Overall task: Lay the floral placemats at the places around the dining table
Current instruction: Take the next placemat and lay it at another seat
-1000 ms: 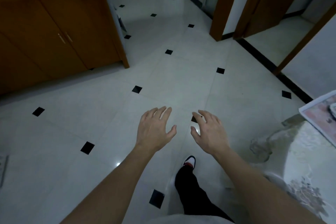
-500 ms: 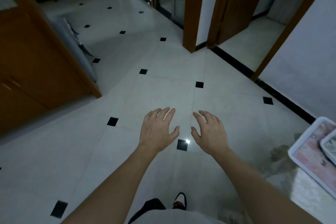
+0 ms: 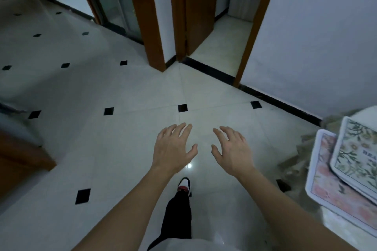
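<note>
Tabletop (image 3: 338, 230) at right bears green floral placemat (image 3: 359, 153) lettered "BEA".

pink floral mat (image 3: 327, 186); grn floral mat (image 3: 359, 149)

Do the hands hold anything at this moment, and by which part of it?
Nothing is held. The left hand and the right hand are open above the floor, apart from the floral placemats on the right.

We've got our left hand (image 3: 173, 149) and right hand (image 3: 232, 151) side by side over the floor (image 3: 114, 149). Off right, the top placemat (image 3: 357, 153) overlaps the lower placemat (image 3: 330, 187) on the table (image 3: 342, 238).
</note>
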Demonstrator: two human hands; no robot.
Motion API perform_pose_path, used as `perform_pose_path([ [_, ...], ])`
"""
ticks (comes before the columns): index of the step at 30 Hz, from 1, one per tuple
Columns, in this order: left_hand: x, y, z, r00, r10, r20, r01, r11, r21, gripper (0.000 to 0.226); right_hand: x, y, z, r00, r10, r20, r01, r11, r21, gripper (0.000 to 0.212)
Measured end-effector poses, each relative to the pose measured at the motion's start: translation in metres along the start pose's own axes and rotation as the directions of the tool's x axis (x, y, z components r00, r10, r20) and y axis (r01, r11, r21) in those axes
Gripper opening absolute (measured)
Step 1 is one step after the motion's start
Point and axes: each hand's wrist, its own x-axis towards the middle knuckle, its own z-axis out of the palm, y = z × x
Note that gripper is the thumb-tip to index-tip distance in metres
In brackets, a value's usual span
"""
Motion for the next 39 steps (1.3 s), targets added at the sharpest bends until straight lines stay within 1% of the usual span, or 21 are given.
perform_pose_path([
  [3,0.067,-0.006,0.009,0.995,0.094,0.032,-0.093,0.995,-0.038,0.063,0.042,0.016,0.0,0.995,0.097,-0.018,-0.098,0.995,-0.021,0.051],
  [6,0.132,-0.008,0.008,0.979,0.198,0.047,-0.194,0.978,-0.073,0.062,0.078,0.031,-0.006,0.974,0.225,-0.037,-0.226,0.973,-0.048,0.052],
  [9,0.194,-0.002,0.006,0.948,0.316,0.029,-0.313,0.947,-0.077,0.062,0.105,0.049,-0.016,0.93,0.357,-0.089,-0.364,0.928,-0.075,0.051],
  [12,0.243,0.019,0.012,0.903,0.428,0.038,-0.423,0.902,-0.088,0.063,0.114,0.071,-0.031,0.864,0.479,-0.155,-0.495,0.865,-0.087,0.05],
  [17,0.288,0.082,0.024,0.778,0.627,0.026,-0.618,0.773,-0.143,0.064,0.095,0.11,-0.055,0.724,0.647,-0.237,-0.679,0.729,-0.084,0.049],
  [22,0.313,0.155,0.043,0.645,0.763,0.047,-0.742,0.639,-0.203,0.062,0.061,0.15,-0.075,0.588,0.757,-0.284,-0.801,0.593,-0.076,0.051],
  [25,0.327,0.203,0.058,0.571,0.82,0.047,-0.794,0.566,-0.223,0.06,0.04,0.176,-0.08,0.498,0.805,-0.323,-0.857,0.513,-0.044,0.05],
  [29,0.339,0.274,0.074,0.471,0.881,0.045,-0.854,0.468,-0.229,0.06,0.01,0.216,-0.076,0.4,0.846,-0.352,-0.91,0.412,-0.045,0.046],
  [32,0.344,0.327,0.091,0.394,0.917,0.065,-0.884,0.397,-0.245,0.06,-0.008,0.251,-0.071,0.321,0.885,-0.338,-0.942,0.334,-0.021,0.046],
  [36,0.347,0.397,0.114,0.28,0.957,0.077,-0.922,0.291,-0.256,0.056,-0.029,0.298,-0.072,0.215,0.924,-0.315,-0.969,0.242,0.05,0.052],
  [39,0.347,0.445,0.126,0.216,0.969,0.118,-0.93,0.241,-0.277,0.058,-0.048,0.327,-0.078,0.137,0.947,-0.291,-0.981,0.17,0.093,0.052],
])
